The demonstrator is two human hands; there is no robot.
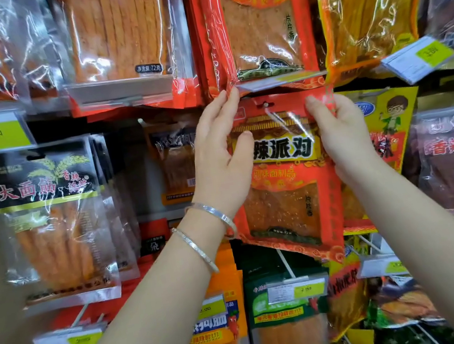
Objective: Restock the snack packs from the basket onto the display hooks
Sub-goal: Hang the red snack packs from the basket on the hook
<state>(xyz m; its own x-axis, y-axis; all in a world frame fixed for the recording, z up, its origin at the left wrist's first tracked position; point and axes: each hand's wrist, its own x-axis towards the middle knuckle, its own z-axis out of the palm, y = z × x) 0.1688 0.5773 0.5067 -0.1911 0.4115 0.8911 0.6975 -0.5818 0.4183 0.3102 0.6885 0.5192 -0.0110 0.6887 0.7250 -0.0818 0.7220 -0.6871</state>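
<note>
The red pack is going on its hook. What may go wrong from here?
1. The hook passes through only a small hole in the red pack; letting go early might drop it.
2. The left hand reaches up to the price label above and may knock it.
3. The right hand pinches the top corner; pulling may tear the hole.
</note>
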